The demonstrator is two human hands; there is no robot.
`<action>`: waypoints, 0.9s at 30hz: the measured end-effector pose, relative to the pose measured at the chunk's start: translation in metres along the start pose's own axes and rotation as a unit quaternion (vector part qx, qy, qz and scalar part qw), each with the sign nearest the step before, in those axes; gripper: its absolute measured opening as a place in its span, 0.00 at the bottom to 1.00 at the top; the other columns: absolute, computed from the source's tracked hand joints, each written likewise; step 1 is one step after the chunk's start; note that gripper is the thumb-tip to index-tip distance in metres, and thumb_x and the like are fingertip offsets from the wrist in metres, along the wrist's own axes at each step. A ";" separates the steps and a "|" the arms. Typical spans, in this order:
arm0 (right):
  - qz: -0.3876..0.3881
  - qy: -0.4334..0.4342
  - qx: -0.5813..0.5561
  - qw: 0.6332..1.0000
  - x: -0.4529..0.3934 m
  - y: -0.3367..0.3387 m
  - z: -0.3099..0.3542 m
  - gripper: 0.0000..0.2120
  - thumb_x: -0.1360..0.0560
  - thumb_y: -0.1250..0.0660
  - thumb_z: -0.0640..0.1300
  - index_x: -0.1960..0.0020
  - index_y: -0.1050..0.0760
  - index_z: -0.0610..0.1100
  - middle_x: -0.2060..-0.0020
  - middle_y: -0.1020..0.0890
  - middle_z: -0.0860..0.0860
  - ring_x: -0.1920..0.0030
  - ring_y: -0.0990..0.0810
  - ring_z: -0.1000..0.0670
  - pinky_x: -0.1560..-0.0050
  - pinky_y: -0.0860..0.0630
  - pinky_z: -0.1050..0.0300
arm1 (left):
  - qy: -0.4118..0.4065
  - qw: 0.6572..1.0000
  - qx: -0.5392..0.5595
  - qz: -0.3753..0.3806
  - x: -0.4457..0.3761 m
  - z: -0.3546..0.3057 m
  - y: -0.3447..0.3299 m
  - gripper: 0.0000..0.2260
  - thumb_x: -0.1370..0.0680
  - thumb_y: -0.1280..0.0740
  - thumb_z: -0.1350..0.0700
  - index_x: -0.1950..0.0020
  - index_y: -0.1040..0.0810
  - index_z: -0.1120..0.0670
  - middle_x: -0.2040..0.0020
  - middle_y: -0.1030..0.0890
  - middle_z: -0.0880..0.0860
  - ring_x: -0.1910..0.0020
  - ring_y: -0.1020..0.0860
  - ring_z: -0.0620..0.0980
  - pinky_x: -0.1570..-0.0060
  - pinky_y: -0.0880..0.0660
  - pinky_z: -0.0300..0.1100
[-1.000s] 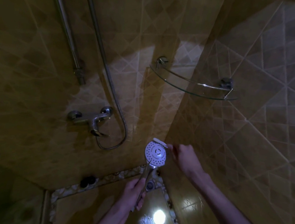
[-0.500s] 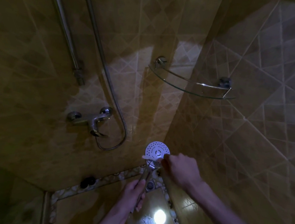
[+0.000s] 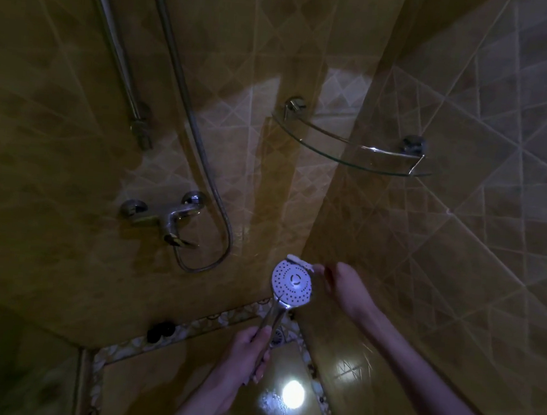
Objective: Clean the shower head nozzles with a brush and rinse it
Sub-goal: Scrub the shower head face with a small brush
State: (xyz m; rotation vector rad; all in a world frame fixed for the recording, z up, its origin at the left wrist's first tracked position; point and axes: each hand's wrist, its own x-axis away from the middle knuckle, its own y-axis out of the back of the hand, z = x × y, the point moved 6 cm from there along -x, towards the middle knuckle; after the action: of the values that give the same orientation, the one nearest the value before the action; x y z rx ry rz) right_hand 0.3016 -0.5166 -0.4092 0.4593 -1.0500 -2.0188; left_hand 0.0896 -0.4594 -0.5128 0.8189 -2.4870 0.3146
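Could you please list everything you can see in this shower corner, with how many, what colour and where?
shower head: one, white nozzle face with chrome handle, low centre, face towards the camera
brush: one, white, at the top rim of the shower head
hose: one, metal, looping from above down past the tap
tap: one, chrome, on the left wall
rail: one, metal, upper left wall
glass shelf: one, clear with chrome brackets, in the corner
floor drain: one, metal, behind the handle
left hand: grips the shower head's handle
right hand: holds the brush
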 end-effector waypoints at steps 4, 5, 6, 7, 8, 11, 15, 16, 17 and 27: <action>-0.014 0.083 0.110 0.990 0.011 -0.006 0.013 0.16 0.20 0.40 0.54 0.58 0.22 0.46 0.78 0.27 0.52 0.74 0.22 0.53 0.75 0.36 0.64 | 0.000 1.000 0.014 0.004 -0.001 -0.001 -0.002 0.14 0.20 0.40 0.51 0.64 0.31 0.54 0.76 0.28 0.50 0.85 0.35 0.46 0.81 0.44 0.33; -0.012 0.118 0.170 0.978 0.020 -0.012 0.017 0.14 0.21 0.41 0.57 0.56 0.24 0.48 0.78 0.25 0.50 0.74 0.21 0.51 0.77 0.37 0.65 | -0.002 1.000 0.019 0.004 -0.002 -0.002 -0.001 0.14 0.20 0.40 0.52 0.64 0.31 0.54 0.76 0.28 0.49 0.85 0.35 0.45 0.82 0.44 0.32; -0.011 0.136 0.193 0.972 0.024 -0.015 0.018 0.14 0.22 0.41 0.58 0.56 0.26 0.48 0.76 0.22 0.48 0.73 0.20 0.50 0.76 0.37 0.64 | -0.003 1.000 0.021 0.001 -0.002 -0.003 -0.001 0.14 0.20 0.41 0.52 0.64 0.31 0.54 0.76 0.28 0.49 0.85 0.35 0.45 0.82 0.43 0.32; -0.011 0.138 0.182 0.974 0.024 -0.016 0.016 0.14 0.22 0.40 0.57 0.57 0.26 0.48 0.75 0.21 0.47 0.72 0.20 0.50 0.74 0.37 0.63 | -0.004 1.000 0.019 -0.001 -0.002 -0.004 0.000 0.14 0.20 0.41 0.52 0.64 0.31 0.54 0.76 0.27 0.49 0.85 0.34 0.45 0.83 0.43 0.32; -0.010 0.122 0.138 0.983 0.018 -0.015 0.013 0.14 0.22 0.38 0.55 0.60 0.26 0.46 0.75 0.21 0.48 0.72 0.20 0.52 0.73 0.37 0.62 | -0.004 1.000 0.017 -0.001 -0.001 -0.005 0.000 0.13 0.20 0.41 0.52 0.64 0.30 0.54 0.76 0.27 0.49 0.84 0.34 0.45 0.83 0.43 0.32; -0.043 -0.017 -0.062 0.997 -0.001 -0.001 -0.006 0.14 0.21 0.36 0.46 0.65 0.31 0.44 0.71 0.25 0.49 0.68 0.27 0.55 0.66 0.37 0.59 | -0.006 1.000 0.012 0.002 0.001 -0.007 -0.001 0.12 0.20 0.40 0.52 0.61 0.28 0.55 0.75 0.27 0.49 0.83 0.34 0.46 0.82 0.42 0.33; -0.045 0.080 0.099 0.991 0.015 -0.013 0.006 0.20 0.21 0.39 0.54 0.69 0.34 0.48 0.78 0.27 0.47 0.74 0.25 0.44 0.71 0.39 0.59 | -0.010 1.000 -0.001 -0.005 0.002 -0.008 0.001 0.12 0.20 0.41 0.53 0.62 0.30 0.55 0.75 0.28 0.49 0.84 0.35 0.45 0.82 0.43 0.33; -0.028 0.115 0.153 0.981 0.023 -0.020 0.011 0.19 0.21 0.40 0.56 0.67 0.31 0.47 0.77 0.24 0.45 0.74 0.22 0.46 0.73 0.39 0.61 | -0.009 1.000 -0.002 -0.007 0.002 -0.007 0.002 0.13 0.20 0.41 0.53 0.63 0.30 0.55 0.75 0.28 0.49 0.84 0.35 0.45 0.82 0.43 0.33; -0.020 0.131 0.174 0.976 0.026 -0.023 0.012 0.18 0.22 0.40 0.56 0.65 0.29 0.46 0.76 0.22 0.45 0.73 0.21 0.48 0.74 0.39 0.62 | -0.007 1.000 -0.005 -0.009 0.002 -0.007 0.003 0.13 0.20 0.41 0.54 0.64 0.31 0.55 0.75 0.29 0.50 0.84 0.35 0.45 0.81 0.43 0.33; 0.000 0.123 0.166 0.978 0.028 -0.026 0.009 0.22 0.20 0.46 0.61 0.62 0.25 0.47 0.73 0.20 0.47 0.72 0.22 0.49 0.75 0.41 0.64 | 0.005 1.000 -0.021 -0.018 -0.002 0.004 0.008 0.15 0.21 0.40 0.51 0.67 0.31 0.53 0.76 0.29 0.53 0.84 0.35 0.47 0.77 0.45 0.37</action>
State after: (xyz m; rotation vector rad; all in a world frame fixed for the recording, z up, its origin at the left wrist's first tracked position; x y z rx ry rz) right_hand 0.2660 -0.5248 -0.4238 0.8608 -1.2315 -1.7331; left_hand 0.0849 -0.4538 -0.5175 0.8427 -2.4573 0.2530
